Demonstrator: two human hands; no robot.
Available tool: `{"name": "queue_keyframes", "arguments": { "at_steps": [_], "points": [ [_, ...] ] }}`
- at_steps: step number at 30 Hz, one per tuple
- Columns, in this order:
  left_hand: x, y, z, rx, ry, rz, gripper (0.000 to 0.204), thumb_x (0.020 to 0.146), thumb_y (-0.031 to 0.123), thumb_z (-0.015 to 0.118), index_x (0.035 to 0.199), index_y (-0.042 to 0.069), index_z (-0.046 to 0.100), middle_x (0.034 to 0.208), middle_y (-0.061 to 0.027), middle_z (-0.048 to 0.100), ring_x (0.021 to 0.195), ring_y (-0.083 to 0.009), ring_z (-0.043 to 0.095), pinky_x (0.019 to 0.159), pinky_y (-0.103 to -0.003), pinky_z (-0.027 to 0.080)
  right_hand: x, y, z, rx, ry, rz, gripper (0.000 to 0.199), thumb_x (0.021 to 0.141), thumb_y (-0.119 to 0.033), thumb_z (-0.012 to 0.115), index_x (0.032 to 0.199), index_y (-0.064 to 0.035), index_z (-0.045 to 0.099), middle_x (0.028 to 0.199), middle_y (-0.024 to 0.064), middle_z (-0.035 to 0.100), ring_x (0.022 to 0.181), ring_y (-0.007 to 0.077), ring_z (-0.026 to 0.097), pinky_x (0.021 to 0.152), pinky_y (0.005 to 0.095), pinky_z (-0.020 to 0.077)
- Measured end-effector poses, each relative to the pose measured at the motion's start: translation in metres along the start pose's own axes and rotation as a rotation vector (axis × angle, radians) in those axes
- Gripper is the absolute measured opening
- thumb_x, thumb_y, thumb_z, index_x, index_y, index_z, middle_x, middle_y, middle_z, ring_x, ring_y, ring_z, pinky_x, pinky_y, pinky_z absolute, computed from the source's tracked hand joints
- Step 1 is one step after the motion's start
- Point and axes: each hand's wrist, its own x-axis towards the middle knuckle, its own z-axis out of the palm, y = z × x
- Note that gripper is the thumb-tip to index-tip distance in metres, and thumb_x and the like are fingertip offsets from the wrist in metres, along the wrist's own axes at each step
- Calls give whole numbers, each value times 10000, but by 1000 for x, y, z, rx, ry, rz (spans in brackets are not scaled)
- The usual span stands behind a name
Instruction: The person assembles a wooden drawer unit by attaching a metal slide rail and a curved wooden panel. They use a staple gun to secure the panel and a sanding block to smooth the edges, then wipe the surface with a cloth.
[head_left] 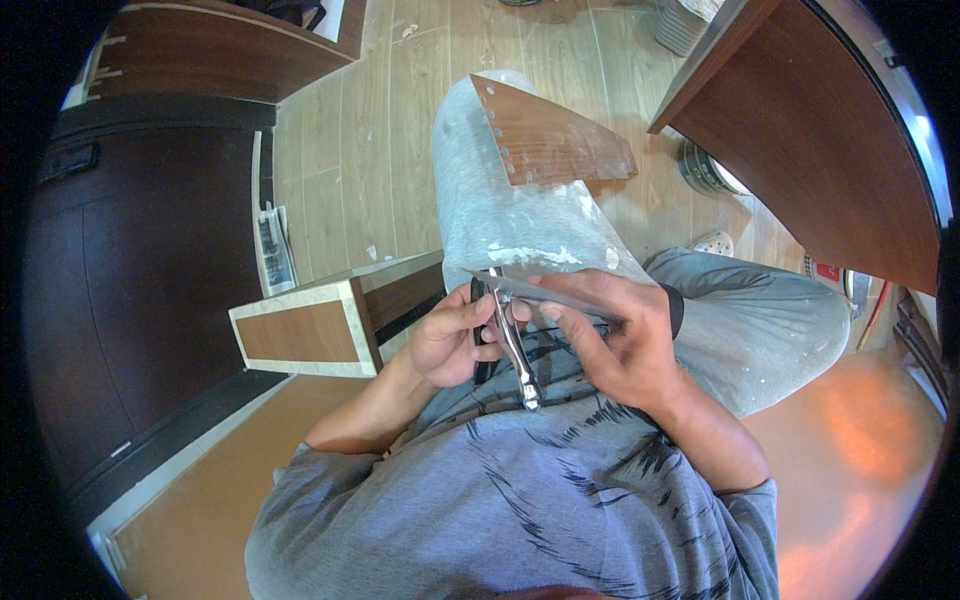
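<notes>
Above my lap, my left hand (pixel 450 338) is closed around a shiny chrome tool (pixel 515 350) with a black part beside it; its exact kind is unclear. The chrome tool's rounded end points down toward my shirt. My right hand (pixel 625 335) pinches a thin flat grey metal blade (pixel 545 288), which crosses over the upper end of the chrome tool. Fingers hide part of both, and I cannot tell whether they touch. Farther out, a brown wood-grain board (pixel 550 135) with round pale spots along its left edge rests on my knee.
A wooden piece with pale taped edges (pixel 305 327) stands at my left, near a dark door (pixel 150 290). A brown panel (pixel 820 150) leans in at the right, with a tub (pixel 705 168) beside it. Wood-look flooring (pixel 360 130) carries white scraps.
</notes>
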Motion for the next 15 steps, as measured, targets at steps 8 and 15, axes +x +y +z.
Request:
{"name": "queue_keyframes", "arguments": {
  "at_steps": [8, 15],
  "points": [
    [-1, -7, 2, 2, 161, 3, 392, 1020, 176, 679, 1374, 39, 578, 1055, -16, 615, 833, -70, 500, 612, -217, 416, -4, 3, 2, -68, -87, -142, 605, 760, 142, 640, 1317, -87, 706, 1147, 176, 742, 1017, 371, 744, 870, 422, 605],
    [1, -7, 0, 88, 84, 44, 395, 1032, 228, 694, 1364, 44, 586, 1126, -65, 703, 801, -64, 488, 586, -214, 385, -2, 5, 3, -82, -70, -21, 386, 855, 75, 693, 1217, -54, 732, 979, 146, 757, 892, 288, 759, 758, 393, 593]
  ]
}}
